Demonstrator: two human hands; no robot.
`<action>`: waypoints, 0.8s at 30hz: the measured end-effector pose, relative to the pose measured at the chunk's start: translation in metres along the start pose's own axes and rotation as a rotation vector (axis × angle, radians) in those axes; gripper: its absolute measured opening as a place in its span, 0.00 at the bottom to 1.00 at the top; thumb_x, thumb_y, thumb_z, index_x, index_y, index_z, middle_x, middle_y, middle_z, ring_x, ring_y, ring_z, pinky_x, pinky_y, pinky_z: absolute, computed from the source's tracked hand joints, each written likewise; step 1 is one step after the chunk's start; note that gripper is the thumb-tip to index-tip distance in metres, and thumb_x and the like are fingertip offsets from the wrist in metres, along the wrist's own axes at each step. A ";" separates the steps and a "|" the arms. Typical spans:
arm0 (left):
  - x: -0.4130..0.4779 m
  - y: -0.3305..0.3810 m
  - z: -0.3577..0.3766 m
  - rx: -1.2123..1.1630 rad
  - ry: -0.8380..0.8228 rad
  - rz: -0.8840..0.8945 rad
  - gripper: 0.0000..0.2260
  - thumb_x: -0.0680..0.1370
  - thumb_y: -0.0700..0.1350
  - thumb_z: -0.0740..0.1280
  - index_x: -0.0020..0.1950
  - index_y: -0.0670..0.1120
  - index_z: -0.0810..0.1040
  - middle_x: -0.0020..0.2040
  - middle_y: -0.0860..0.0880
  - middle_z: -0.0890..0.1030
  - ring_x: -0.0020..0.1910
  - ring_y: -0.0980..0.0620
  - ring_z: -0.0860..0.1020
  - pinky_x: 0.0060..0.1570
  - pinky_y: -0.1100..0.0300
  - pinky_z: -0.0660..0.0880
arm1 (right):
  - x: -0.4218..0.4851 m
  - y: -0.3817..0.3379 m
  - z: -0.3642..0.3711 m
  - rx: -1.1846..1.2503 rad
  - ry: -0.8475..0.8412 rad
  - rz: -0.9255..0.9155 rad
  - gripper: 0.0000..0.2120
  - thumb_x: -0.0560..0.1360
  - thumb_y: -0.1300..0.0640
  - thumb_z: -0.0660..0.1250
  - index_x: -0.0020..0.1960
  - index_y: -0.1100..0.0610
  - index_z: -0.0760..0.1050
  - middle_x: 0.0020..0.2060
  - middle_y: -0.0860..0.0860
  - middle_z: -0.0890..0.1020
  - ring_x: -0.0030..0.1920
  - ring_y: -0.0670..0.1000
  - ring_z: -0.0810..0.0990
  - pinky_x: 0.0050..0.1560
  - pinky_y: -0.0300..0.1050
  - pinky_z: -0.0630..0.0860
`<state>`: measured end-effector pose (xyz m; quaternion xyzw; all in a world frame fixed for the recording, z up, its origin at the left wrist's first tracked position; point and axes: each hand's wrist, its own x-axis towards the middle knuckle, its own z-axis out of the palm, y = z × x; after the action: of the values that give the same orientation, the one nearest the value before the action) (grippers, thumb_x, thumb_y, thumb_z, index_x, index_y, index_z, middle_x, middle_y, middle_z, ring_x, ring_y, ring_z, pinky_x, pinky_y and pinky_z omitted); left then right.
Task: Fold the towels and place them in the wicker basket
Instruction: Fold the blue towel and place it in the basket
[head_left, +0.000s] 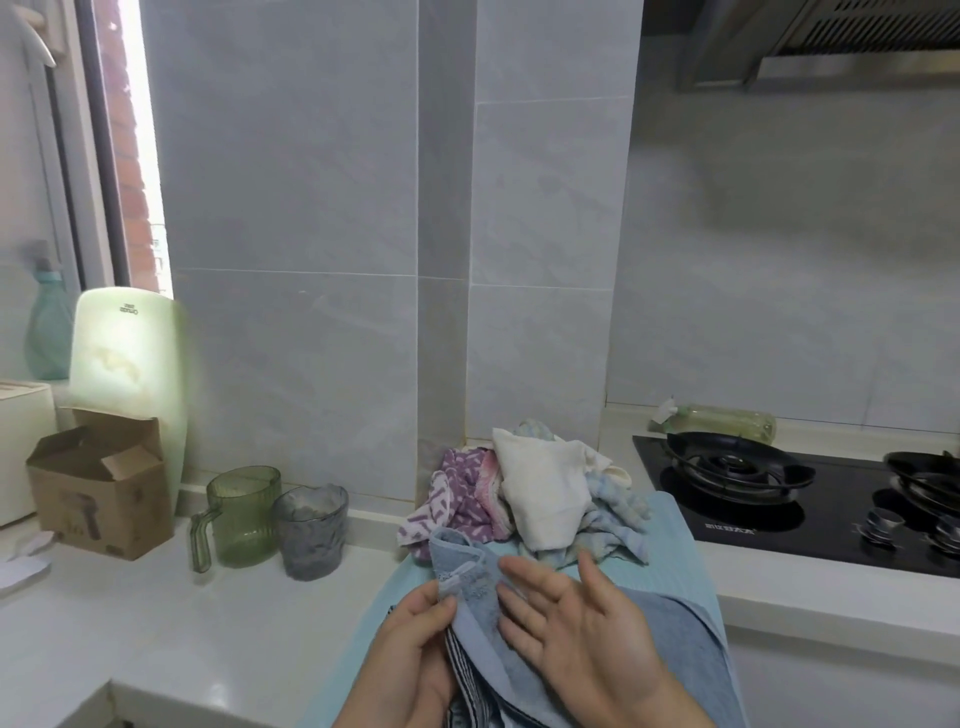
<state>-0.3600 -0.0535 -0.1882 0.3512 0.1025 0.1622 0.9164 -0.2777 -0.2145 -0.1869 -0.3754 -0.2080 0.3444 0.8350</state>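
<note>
Towel (467, 574): L hand (410, 649) pinches, R hand (576, 623) flat.

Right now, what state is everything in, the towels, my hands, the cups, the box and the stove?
Blue towel: bunched, not yet folded.
Left hand: pinches the blue towel's edge.
Right hand: open, fingers straight, against the blue towel.
Towel pile: crumpled, unfolded.
Green jug: upright, empty.
Grey cup: upright, looks empty.
Cardboard box: flaps open.
Gas hob: no flame visible.
Bottle: lying on its side behind the hob.
</note>
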 end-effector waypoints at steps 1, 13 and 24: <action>-0.001 0.005 0.000 -0.011 -0.042 -0.014 0.19 0.70 0.30 0.63 0.60 0.27 0.73 0.53 0.26 0.79 0.45 0.34 0.82 0.48 0.41 0.79 | 0.014 -0.006 0.012 -0.038 0.063 0.015 0.25 0.71 0.48 0.65 0.61 0.65 0.79 0.61 0.59 0.81 0.62 0.59 0.78 0.65 0.56 0.71; 0.017 0.137 0.056 0.401 -0.480 0.012 0.19 0.58 0.38 0.80 0.45 0.36 0.81 0.46 0.31 0.80 0.45 0.37 0.81 0.47 0.46 0.80 | 0.059 -0.075 0.065 -1.157 -0.209 -0.058 0.16 0.65 0.71 0.62 0.46 0.55 0.79 0.41 0.50 0.80 0.43 0.47 0.77 0.42 0.42 0.72; 0.025 0.197 0.118 0.381 -0.538 0.248 0.07 0.61 0.41 0.75 0.37 0.43 0.84 0.39 0.41 0.83 0.38 0.46 0.83 0.40 0.52 0.82 | 0.072 -0.081 0.051 -1.212 -0.097 -0.112 0.05 0.73 0.64 0.70 0.47 0.58 0.82 0.41 0.48 0.83 0.42 0.44 0.78 0.43 0.38 0.75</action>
<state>-0.3454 0.0223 0.0296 0.5559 -0.1575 0.1521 0.8019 -0.2260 -0.1761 -0.0854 -0.7561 -0.4242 0.1370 0.4792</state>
